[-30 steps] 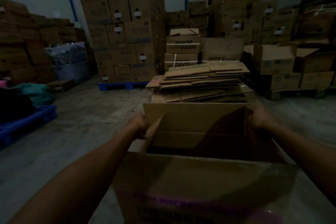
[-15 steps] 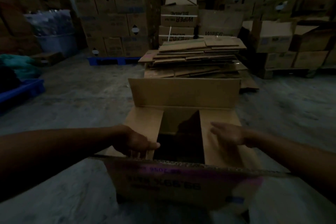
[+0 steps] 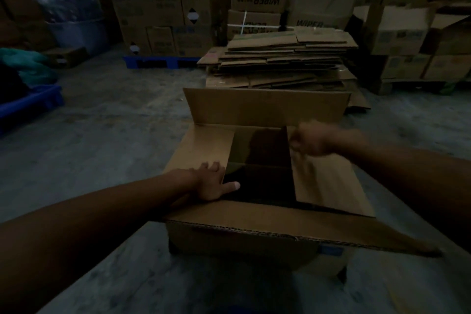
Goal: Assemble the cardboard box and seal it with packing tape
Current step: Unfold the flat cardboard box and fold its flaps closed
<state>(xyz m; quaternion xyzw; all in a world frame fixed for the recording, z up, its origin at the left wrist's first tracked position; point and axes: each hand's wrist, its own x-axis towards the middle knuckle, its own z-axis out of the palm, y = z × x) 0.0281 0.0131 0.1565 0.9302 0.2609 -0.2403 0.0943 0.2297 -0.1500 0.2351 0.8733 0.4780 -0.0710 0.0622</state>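
A brown cardboard box [image 3: 254, 227] stands on the concrete floor in front of me. Its far long flap [image 3: 265, 106] stands upright and its near long flap sticks out toward me. The left short flap [image 3: 204, 145] and right short flap [image 3: 328, 181] are folded inward, with a dark gap between them. My left hand [image 3: 216, 183] lies flat with straight fingers on the near corner of the left flap. My right hand [image 3: 311, 139] is blurred at the far inner corner of the right flap; how its fingers lie I cannot make out. No tape is in view.
A pile of flattened cartons [image 3: 280, 58] lies just behind the box. Stacked cartons on a blue pallet [image 3: 160, 61] fill the back, with more stacks at the right [image 3: 407, 41]. Another blue pallet [image 3: 28, 107] sits at the left. Bare concrete floor [image 3: 114, 122] surrounds the box.
Both short flaps went from upright to folded inward. My left hand flattened onto the left flap, and my right hand slid along the right flap to its far inner corner.
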